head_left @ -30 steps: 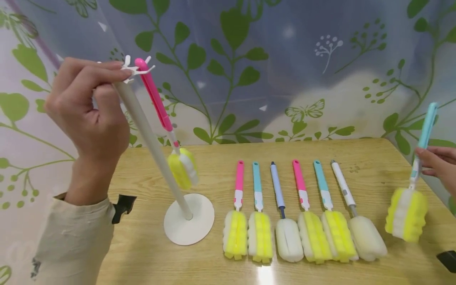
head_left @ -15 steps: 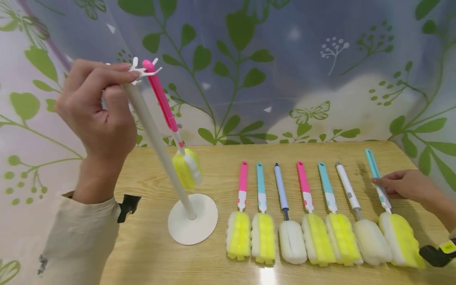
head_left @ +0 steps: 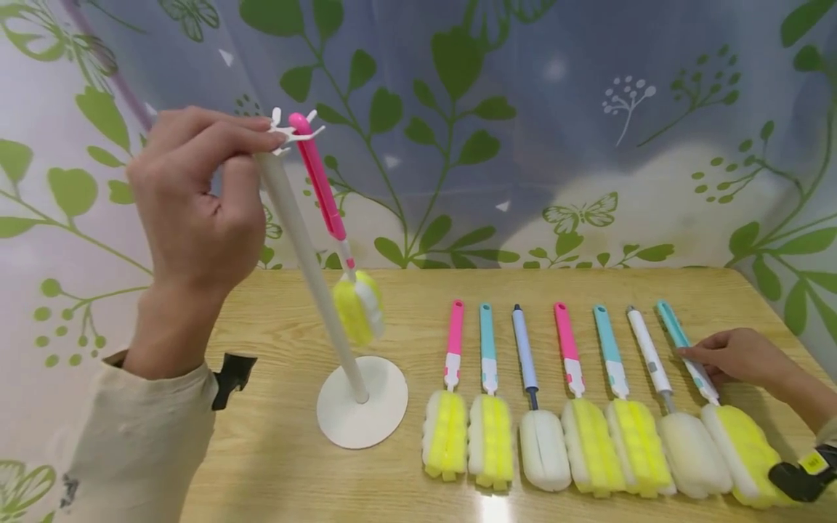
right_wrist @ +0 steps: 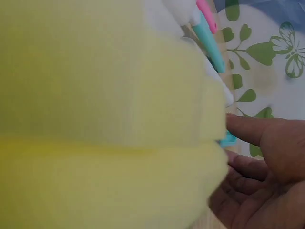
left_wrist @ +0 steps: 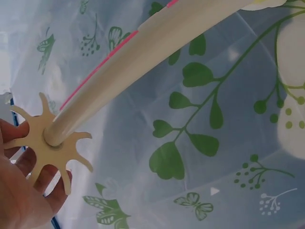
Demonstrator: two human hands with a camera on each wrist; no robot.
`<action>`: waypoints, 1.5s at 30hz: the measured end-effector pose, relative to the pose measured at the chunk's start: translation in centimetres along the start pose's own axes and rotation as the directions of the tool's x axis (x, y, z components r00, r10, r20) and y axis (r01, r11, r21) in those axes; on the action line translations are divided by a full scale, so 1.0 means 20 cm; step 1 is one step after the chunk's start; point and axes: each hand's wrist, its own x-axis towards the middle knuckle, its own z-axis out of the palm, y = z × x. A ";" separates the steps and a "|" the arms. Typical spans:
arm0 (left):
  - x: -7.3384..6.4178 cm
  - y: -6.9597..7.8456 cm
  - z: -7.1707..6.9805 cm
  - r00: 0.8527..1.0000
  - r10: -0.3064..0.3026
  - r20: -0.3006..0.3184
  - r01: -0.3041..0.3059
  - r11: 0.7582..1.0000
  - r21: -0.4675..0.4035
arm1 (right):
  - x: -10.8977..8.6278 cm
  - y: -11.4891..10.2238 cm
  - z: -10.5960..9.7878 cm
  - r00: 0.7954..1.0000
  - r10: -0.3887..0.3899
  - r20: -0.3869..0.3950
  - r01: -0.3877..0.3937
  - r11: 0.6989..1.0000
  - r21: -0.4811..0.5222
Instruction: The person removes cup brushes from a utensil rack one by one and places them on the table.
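In the head view my left hand (head_left: pixel 203 189) grips the hooked top of a white stand (head_left: pixel 307 254), whose pole leans above its round base. From one hook hangs a bottle brush with a pink handle (head_left: pixel 320 181) and a yellow and white sponge head. At the far right, my right hand (head_left: pixel 752 359) pinches the handle of a teal bottle brush (head_left: pixel 670 323) lying at the end of a row. The left wrist view shows the underside of the hooks (left_wrist: pixel 40 131) with my fingers around them. A yellow sponge head (right_wrist: pixel 109 95) fills much of the right wrist view.
Several other sponge brushes lie side by side on the wooden table (head_left: pixel 275 319), among them a pink one (head_left: pixel 455 327), a lilac one (head_left: pixel 524 349) and a white one (head_left: pixel 647 349). A leaf-patterned curtain (head_left: pixel 392 94) hangs behind the table's back edge.
My right hand has brought the teal brush down from the right and laid it beside the white one, then shifted it slightly closer. My left hand keeps its grip on the stand.
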 end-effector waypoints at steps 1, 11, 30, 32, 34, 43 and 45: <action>0.00 0.00 -0.01 1.000 0.009 0.016 -0.009 1.000 0.016 | 0.00 0.00 0.00 1.000 -0.008 0.009 0.008 1.000 -0.006; -0.01 -0.01 -0.03 0.998 0.056 0.029 -0.059 0.989 0.137 | -0.02 -0.17 -0.04 0.975 -0.174 -0.136 0.162 0.982 -0.099; -0.04 -0.05 0.02 0.979 0.088 -0.183 -0.068 0.991 0.114 | -0.02 -1.02 0.23 0.832 -0.501 -0.240 0.543 0.824 0.163; -0.04 -0.06 0.02 0.978 0.086 -0.192 -0.071 0.994 0.085 | -0.03 -1.14 0.27 0.809 -0.536 -0.241 0.580 0.794 0.182; -0.03 -0.06 0.02 0.975 0.088 -0.202 -0.078 0.995 0.056 | -0.04 -1.24 0.31 0.784 -0.569 -0.247 0.616 0.763 0.197; -0.01 -0.07 0.04 0.972 0.120 -0.203 -0.134 0.989 -0.058 | -0.06 -1.57 0.43 0.653 -0.695 -0.302 0.755 0.566 0.330; -0.01 -0.07 0.04 0.972 0.117 -0.202 -0.137 0.986 -0.091 | -0.06 -1.63 0.44 0.630 -0.715 -0.302 0.770 0.523 0.365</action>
